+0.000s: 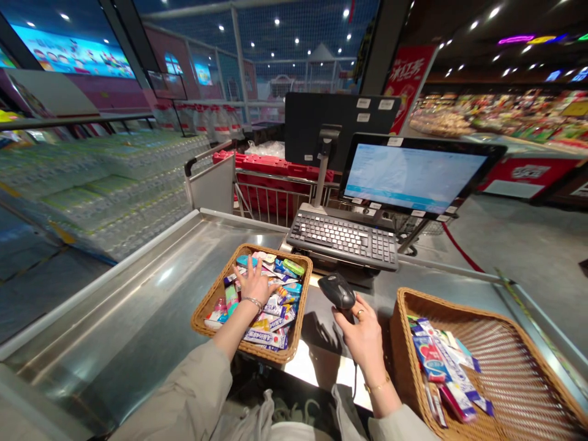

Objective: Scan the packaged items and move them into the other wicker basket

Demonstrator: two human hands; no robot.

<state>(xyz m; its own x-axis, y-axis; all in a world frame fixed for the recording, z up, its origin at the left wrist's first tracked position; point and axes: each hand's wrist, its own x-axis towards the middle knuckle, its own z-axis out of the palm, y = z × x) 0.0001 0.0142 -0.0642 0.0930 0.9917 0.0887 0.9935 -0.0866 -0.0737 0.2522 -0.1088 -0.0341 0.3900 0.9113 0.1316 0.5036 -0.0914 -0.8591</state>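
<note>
My left hand (252, 284) lies over the packed wicker basket (198, 320) with its fingers spread, resting on or just above small packets. Toothpaste boxes (261, 336) and other colourful packages fill that basket. What lies under the palm is hidden. In my right hand (365, 334) is a black barcode scanner (337, 290), gripped by its handle, its head tipped up toward the left. To the right of that hand stands a second wicker basket (514, 361), where several toothpaste boxes (448, 360) and a blue-and-red packet (430, 360) lie in the left part.
A keyboard (342, 235) and a lit monitor (413, 174) stand beyond the scanner, beside a dark display back (337, 128). The metal counter (138, 306) has a raised edge. Behind it are a shopping cart (271, 199) and stacked bottle packs (105, 177).
</note>
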